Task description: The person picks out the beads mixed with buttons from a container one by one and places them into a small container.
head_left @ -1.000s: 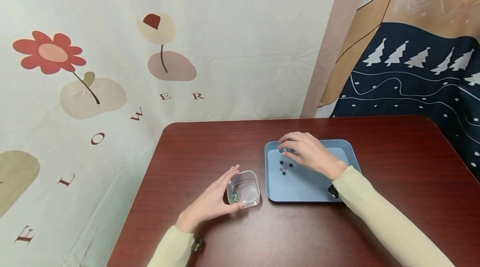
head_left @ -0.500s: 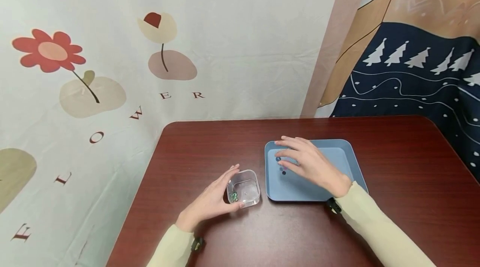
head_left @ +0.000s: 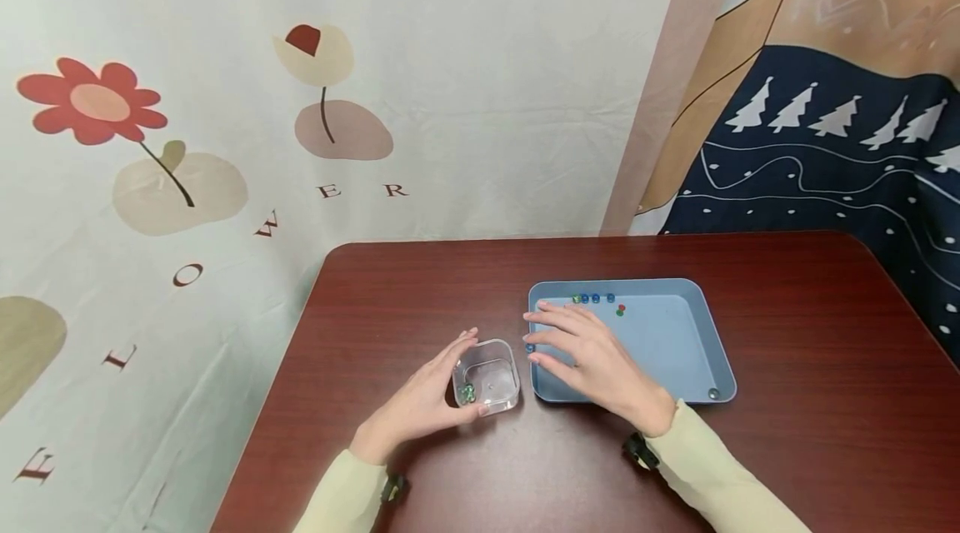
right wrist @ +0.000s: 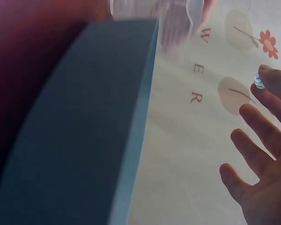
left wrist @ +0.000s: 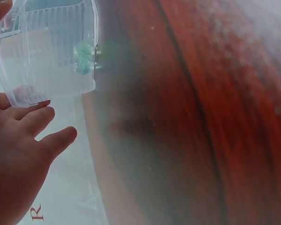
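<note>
Beyond the blue tray and far to its left hangs a pale cloth printed with a red flower, a second bloom and letters. Left of the tray, the person's left hand grips a clear box, fingers along its far side and thumb at its near side. The box stands on the dark red table just beside the tray's left edge, apart from it, with a few green beads in the corner away from the tray. Over the tray's left rim, the right hand pinches a blue-and-white bead between thumb and index finger, its other fingers spread. Along the tray's far side, from its left part towards its middle, sit a greenish bead and three blue beads. Slightly nearer, a red bead and a green bead lie side by side. In the tray's near right corner is a grey bead. Beyond the tray to the right hangs a navy cloth with white trees.
</note>
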Available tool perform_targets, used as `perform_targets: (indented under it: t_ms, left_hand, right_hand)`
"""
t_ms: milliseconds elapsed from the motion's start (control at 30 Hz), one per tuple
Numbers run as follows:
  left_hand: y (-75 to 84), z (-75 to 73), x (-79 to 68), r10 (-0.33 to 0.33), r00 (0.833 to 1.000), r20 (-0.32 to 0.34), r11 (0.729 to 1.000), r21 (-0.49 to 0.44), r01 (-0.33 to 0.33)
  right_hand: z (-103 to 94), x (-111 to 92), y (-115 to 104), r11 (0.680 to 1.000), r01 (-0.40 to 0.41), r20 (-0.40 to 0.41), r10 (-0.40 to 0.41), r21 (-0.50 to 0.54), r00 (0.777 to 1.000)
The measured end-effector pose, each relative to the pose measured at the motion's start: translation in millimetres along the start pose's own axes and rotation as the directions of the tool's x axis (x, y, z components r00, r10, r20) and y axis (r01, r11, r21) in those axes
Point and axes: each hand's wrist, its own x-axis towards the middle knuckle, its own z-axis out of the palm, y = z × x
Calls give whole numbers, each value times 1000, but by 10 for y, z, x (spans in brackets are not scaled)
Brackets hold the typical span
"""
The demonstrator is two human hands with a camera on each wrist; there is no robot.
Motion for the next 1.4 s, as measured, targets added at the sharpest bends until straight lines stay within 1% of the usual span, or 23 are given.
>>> perform_targets:
  t_ms: [267,467,567,700,900,967,1100,1400]
  left_hand:
    - [-10,-1,-10,30,1000,2,999,18,-30]
    - [8,-17,-24,31,999,22,996,83,-32]
    - [8,-22,-29,43,999,24,992,117,-46]
    - [-7,-19,-26,84,996,16,982,170,-85]
    - [-31,-6,-3,160,987,-7,956,250,-153]
    - [-36,-3,4,179,984,-9,951,259,-171]
    - [-41,-6,14,193,981,-9,949,257,-184]
    - [-41,2,32,166,986,-2,958,238,-161]
  right_hand:
    - [189,-43,-98,999,-17,18,16,48,1000]
    - [310,-70,-118,999,-5,17,4,51,1000]
    - [362,-77,-121,999,-3,28,2,48,1000]
    - [404,-81,-119,999,-4,47,2,37,999]
    - [437,-96,-94,1000,-5,73,3,29,997]
    - [446,-103,-86,1000,-5,80,3,24,997]
    - [457,-113,-78,1000,-11,95,8,23,995]
    - [466,-108,-85,999,-38,120,36,7,992]
